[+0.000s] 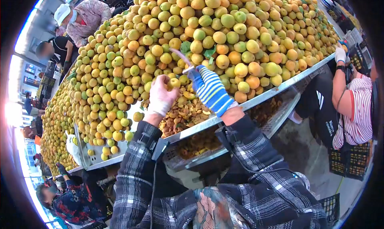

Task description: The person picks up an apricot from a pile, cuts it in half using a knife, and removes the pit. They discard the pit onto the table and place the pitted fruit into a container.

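My left hand (162, 95), in a thin pale glove, pinches a yellow-green apricot (174, 83) between thumb and fingers. A blue, white and yellow striped glove covers my right hand (210, 87), which is wrapped around a knife. The knife's slim curved blade (182, 57) points up and left over the fruit, beyond the held apricot; its handle is mostly hidden in my fist. Below and between my hands lies a heap of cut, brownish apricot pieces (180, 119). A large pile of whole apricots (224, 25) rises in front of both hands.
A metal table edge (272, 92) runs between me and the fruit. Beneath it sits a crate (206, 143) with more pieces. One person in a striped shirt (356, 109) works at right; others sit or stand at left. Black crates (350, 163) stand on the right.
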Available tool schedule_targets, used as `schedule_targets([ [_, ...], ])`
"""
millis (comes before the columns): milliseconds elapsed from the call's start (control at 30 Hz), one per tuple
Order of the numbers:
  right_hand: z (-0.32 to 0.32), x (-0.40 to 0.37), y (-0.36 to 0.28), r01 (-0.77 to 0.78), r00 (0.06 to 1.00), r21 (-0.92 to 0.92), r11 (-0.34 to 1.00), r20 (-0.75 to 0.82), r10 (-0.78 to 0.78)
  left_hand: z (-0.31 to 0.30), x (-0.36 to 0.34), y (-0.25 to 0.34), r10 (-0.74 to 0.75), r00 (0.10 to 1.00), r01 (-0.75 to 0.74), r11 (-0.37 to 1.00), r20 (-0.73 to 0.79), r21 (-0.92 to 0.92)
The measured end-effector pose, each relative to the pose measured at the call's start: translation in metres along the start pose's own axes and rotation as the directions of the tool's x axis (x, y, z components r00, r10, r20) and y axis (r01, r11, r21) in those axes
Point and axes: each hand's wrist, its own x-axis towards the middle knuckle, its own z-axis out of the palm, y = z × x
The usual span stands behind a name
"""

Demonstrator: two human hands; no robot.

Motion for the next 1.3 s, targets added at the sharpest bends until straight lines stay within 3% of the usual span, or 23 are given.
schedule_targets([
  [33,0.005,-0.002,-0.004,-0.07,0.996,0.009,0.997,0.058,0.07,-0.012,-0.004,0.009,-0.101,0.993,0.114,0.951,0.061,-0.288],
  [67,0.011,-0.006,-0.004,-0.111,0.989,0.119,0.987,0.111,0.098,-0.013,-0.009,0.005,-0.103,0.991,0.131,0.795,0.082,-0.592],
  [100,0.018,-0.008,-0.007,-0.034,0.997,0.146,0.989,0.071,0.024,-0.02,-0.014,0.006,-0.097,0.99,0.139,0.548,0.102,-0.825],
  [133,0.019,-0.012,-0.008,-0.032,0.994,0.134,0.99,0.104,0.018,-0.026,-0.023,0.009,-0.104,0.965,0.26,0.222,0.243,-0.94],
  [167,0.021,-0.015,-0.008,-0.031,0.99,0.121,0.992,0.137,0.014,-0.03,-0.031,0.012,-0.085,0.966,0.252,0.116,0.243,-0.961],
  [233,0.02,-0.018,-0.025,-0.21,0.955,0.251,0.945,0.261,0.143,-0.036,-0.044,0.019,-0.071,0.957,0.272,-0.098,0.28,-0.957],
  [333,0.028,-0.023,-0.024,-0.128,0.963,0.155,0.98,0.255,0.086,-0.046,-0.056,0.029,-0.105,0.952,0.275,-0.114,0.287,-0.955],
  [400,0.031,-0.027,-0.026,0.015,0.971,-0.002,1.0,0.238,-0.015,-0.046,-0.059,0.026,-0.117,0.959,0.249,-0.086,0.258,-0.965],
  [533,0.039,-0.033,-0.029,0.048,0.966,0.007,0.999,0.254,-0.048,-0.041,-0.063,0.017,-0.132,0.957,0.246,-0.109,0.259,-0.963],
  [567,0.043,-0.035,-0.027,0.133,0.967,-0.028,0.991,0.221,-0.124,-0.041,-0.066,0.014,-0.143,0.955,0.246,-0.117,0.261,-0.962],
  [700,0.052,-0.038,-0.029,0.146,0.958,-0.128,0.981,0.267,-0.108,-0.045,-0.066,0.013,-0.146,0.962,0.219,-0.09,0.231,-0.971],
  [767,0.055,-0.04,-0.03,0.16,0.953,-0.195,0.968,0.285,-0.1,-0.043,-0.066,0.007,-0.114,0.969,0.217,-0.041,0.221,-0.975],
  [800,0.053,-0.041,-0.038,0.122,0.952,-0.242,0.963,0.303,-0.045,-0.042,-0.067,0.003,-0.118,0.971,0.218,0.082,0.208,-0.972],
  [833,0.053,-0.043,-0.042,0.087,0.949,-0.289,0.953,0.315,0.009,-0.041,-0.068,0.002,-0.12,0.97,0.22,0.071,0.21,-0.973],
  [867,0.06,-0.047,-0.031,0.168,0.964,-0.29,0.942,0.248,-0.095,-0.04,-0.069,0.002,-0.125,0.975,0.199,0.115,0.185,-0.973],
  [967,0.066,-0.051,-0.029,0.139,0.966,-0.286,0.948,0.251,-0.066,-0.038,-0.071,0.0,-0.14,0.98,0.165,0.17,0.142,-0.971],
  [1000,0.068,-0.051,-0.03,0.036,0.952,-0.22,0.975,0.305,0.034,-0.04,-0.071,0.0,-0.15,0.98,0.17,0.26,0.134,-0.951],
  [1033,0.07,-0.053,-0.028,0.035,0.95,-0.225,0.974,0.31,0.037,-0.041,-0.073,-0.001,-0.161,0.979,0.177,0.349,0.128,-0.92],
  [1133,0.077,-0.054,-0.022,-0.01,0.963,-0.091,0.996,0.269,0.034,-0.038,-0.071,-0.003,-0.158,0.984,0.133,0.351,0.081,-0.927],
  [1167,0.079,-0.054,-0.02,-0.151,0.926,0.092,0.984,0.361,0.108,-0.037,-0.071,-0.005,-0.133,0.989,0.105,0.339,0.063,-0.935],
  [1233,0.075,-0.05,-0.032,-0.457,0.805,0.385,0.802,0.562,0.188,-0.037,-0.069,-0.01,-0.109,0.992,0.101,0.321,0.069,-0.942],
  [1267,0.06,-0.046,-0.047,-0.929,0.353,0.369,0.024,0.863,0.362,-0.037,-0.067,-0.009,-0.152,0.985,0.093,0.097,0.078,-0.991],
  [1300,0.058,-0.042,-0.045,-0.931,0.331,0.346,-0.118,0.935,0.127,-0.039,-0.064,-0.009,-0.187,0.978,0.069,-0.128,0.093,-0.989],
])
